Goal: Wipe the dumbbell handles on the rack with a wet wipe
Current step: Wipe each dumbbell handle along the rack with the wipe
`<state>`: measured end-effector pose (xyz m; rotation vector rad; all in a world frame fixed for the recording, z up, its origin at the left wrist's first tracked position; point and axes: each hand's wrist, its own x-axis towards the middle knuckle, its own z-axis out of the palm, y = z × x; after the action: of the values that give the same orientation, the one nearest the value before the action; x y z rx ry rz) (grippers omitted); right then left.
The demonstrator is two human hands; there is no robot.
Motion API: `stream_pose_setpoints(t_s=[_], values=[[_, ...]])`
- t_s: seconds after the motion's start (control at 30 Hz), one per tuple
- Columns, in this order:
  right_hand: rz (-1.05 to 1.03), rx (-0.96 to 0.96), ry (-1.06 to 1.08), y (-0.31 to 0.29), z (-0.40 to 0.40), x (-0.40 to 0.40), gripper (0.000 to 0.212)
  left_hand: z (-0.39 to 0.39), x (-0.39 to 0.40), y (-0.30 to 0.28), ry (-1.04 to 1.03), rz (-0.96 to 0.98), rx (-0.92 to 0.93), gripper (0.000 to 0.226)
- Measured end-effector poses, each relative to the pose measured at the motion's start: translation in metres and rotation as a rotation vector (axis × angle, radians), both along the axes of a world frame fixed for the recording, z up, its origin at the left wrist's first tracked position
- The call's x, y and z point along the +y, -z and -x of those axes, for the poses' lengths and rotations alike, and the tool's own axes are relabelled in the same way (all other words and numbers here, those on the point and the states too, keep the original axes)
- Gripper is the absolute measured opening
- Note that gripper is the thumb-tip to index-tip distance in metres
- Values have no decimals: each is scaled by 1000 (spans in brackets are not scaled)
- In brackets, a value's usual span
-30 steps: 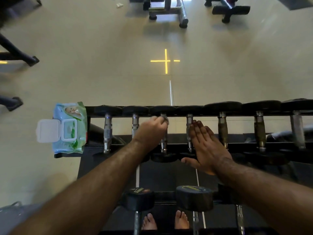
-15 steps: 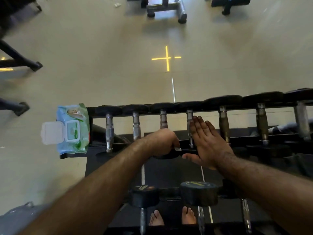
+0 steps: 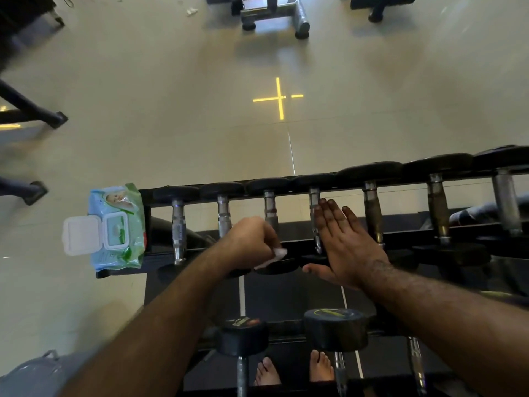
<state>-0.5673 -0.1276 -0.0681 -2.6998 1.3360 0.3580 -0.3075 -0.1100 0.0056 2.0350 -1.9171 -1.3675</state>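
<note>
Two hands over the rack: left hand (image 3: 252, 242) clamps the wet wipe (image 3: 276, 255) at the third handle's (image 3: 270, 209) near end — its axis runs near-to-far; right hand (image 3: 343, 242) lies flat, fingers straight.

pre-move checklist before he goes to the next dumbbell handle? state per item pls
1. Wet wipe held in left hand: ok.
2. Wipe in contact with third handle: cannot tell, hand hides it.
3. Right hand flat by fourth handle, holding nothing: ok.
4. Fourth handle clear to wipe: not ok, right hand lies alongside.
5. Wipe pack on rack end, lid open: ok.
</note>
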Motion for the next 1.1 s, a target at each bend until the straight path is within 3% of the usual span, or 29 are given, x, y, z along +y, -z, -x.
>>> stream_pose_setpoints(t_s=[0.07, 0.13, 0.2, 0.37, 0.5, 0.57, 0.67, 0.8, 0.9, 1.0, 1.1], values=[[-8, 6, -3, -1, 0, 0, 128, -4, -9, -7, -130, 181, 55, 5], [-3, 9, -7, -1, -1, 0, 128, -3, -17, 1, -201, 562, -120, 12], [4, 1, -5, 0, -1, -1, 128, 2, -16, 19, -82, 763, -251, 22], [4, 9, -11, 2, 0, 0, 127, 11, 15, 46, 91, 691, -241, 31], [8, 8, -9, 2, 1, 0, 127, 2, 29, 33, 195, 460, -137, 27], [-6, 10, -4, 1, 0, 0, 127, -1, 19, 24, 75, 592, -82, 23], [-4, 11, 4, 0, 0, 0, 128, 4, -9, 24, -97, 863, -167, 22], [-15, 27, -5, -1, -1, 0, 128, 15, -17, 42, 77, 809, -272, 25], [-15, 39, -12, 0, -1, -1, 128, 18, 14, 42, 285, 667, -226, 28], [-5, 35, -10, 0, 0, -1, 128, 4, 29, 31, 187, 368, -58, 22], [0, 39, -11, -1, 0, 1, 128, -12, 19, 25, -6, 473, -14, 20]])
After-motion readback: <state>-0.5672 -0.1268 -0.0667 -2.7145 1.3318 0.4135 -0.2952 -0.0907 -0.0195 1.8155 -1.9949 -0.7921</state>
